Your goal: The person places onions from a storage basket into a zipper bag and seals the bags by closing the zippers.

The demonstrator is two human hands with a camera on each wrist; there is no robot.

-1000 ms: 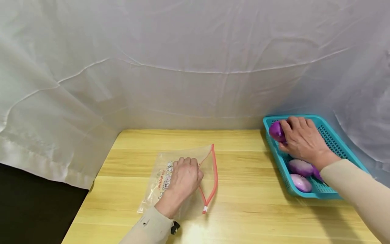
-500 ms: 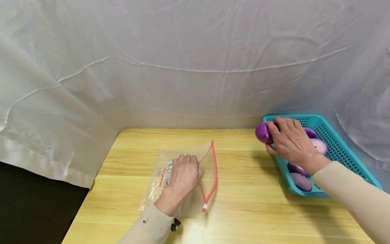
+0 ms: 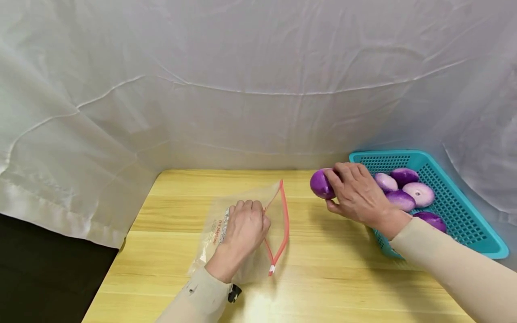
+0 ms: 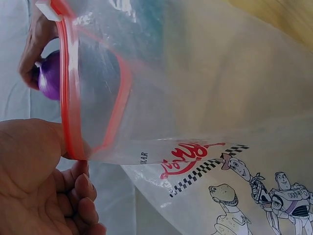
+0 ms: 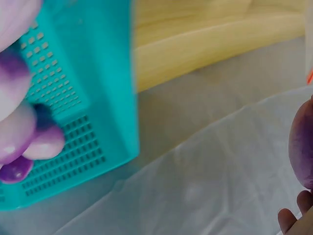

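Note:
With thumb and fingers my left hand (image 3: 244,229) pinches the rim of a clear zip bag (image 4: 205,103). The bag's red zip edge (image 4: 72,98) gapes open toward the right, and a white slider (image 4: 48,10) sits at one end. Printed cartoon figures and red lettering show on the plastic. My right hand (image 3: 359,193) grips a glossy purple onion (image 3: 322,184) above the table, between the bag and the basket. Part of that onion is hidden by the fingers. In the right wrist view only its edge and some fingertips (image 5: 287,220) appear.
A turquoise perforated basket (image 3: 468,215) stands at the table's right side, holding several purple-and-white onions (image 3: 418,194). White cloth (image 3: 258,125) hangs behind the wooden table (image 3: 323,287). A dark area (image 3: 44,269) lies beyond the left edge.
My right hand has lifted the onion out of the basket and carried it left toward the bag. The left hand stays nearly in place; the bag has shifted slightly.

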